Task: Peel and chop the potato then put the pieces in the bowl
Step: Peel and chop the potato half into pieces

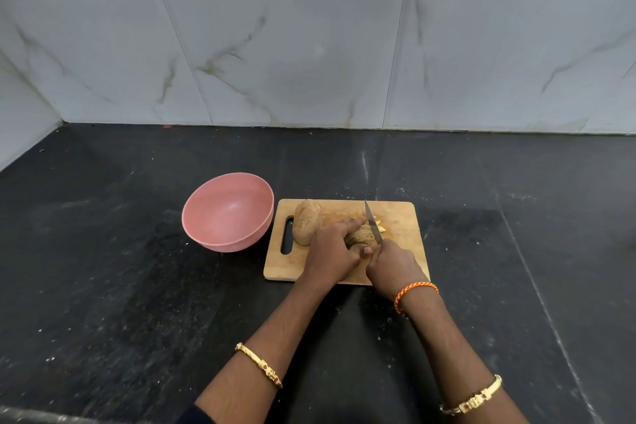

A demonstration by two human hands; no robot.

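Setting: marble-look wall tiles are backing a dark speckled worktop (pixel 137 286).
Board: wooden chopping board (pixel 406 217) is lying just right of the pink bowl (pixel 227 213) — nothing is showing inside the bowl.
Left hand (pixel 330 251): curling down over a potato (pixel 361 237), pinning it to the board.
Right hand (pixel 392 265): closing round the knife (pixel 373 222), blade slicing into that potato.
Progress: skin is looking unpeeled; a few yellow slivers (pixel 380 225) are lying by the blade; a second potato (pixel 308 222) is waiting whole — most remains.
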